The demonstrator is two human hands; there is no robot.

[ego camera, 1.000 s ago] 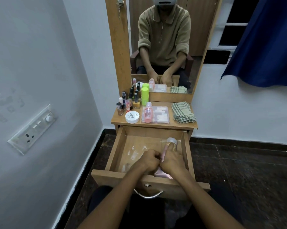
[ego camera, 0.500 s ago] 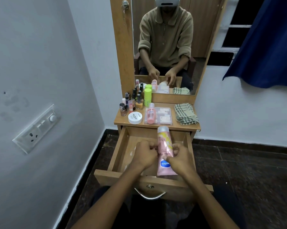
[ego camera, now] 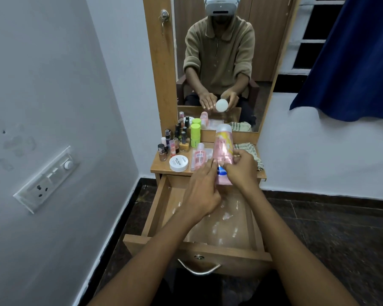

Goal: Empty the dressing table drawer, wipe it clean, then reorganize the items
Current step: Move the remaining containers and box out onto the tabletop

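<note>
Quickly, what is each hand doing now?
Left hand: open, fingers touching the pink lotion tube.
Right hand: holding the pink lotion tube.

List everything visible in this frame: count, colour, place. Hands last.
pink lotion tube: 1, pink with pale cap, held up over the tabletop's front edge
drawer: 1, wood, pulled open, clear liner inside
nail polish bottles: a cluster, mixed colours, tabletop left
green bottle: 1, lime green, behind the polishes
white jar: 1, white, tabletop front left
small pink bottle: 1, pink, lying on a clear case
checked cloth: 1, green and cream, tabletop right
mirror: 1, wood frame, above the table
switchboard: 1, white, left wall
curtain: 1, dark blue, upper right
left hand: fingers touch the tube
right hand: grip on the tube
</note>
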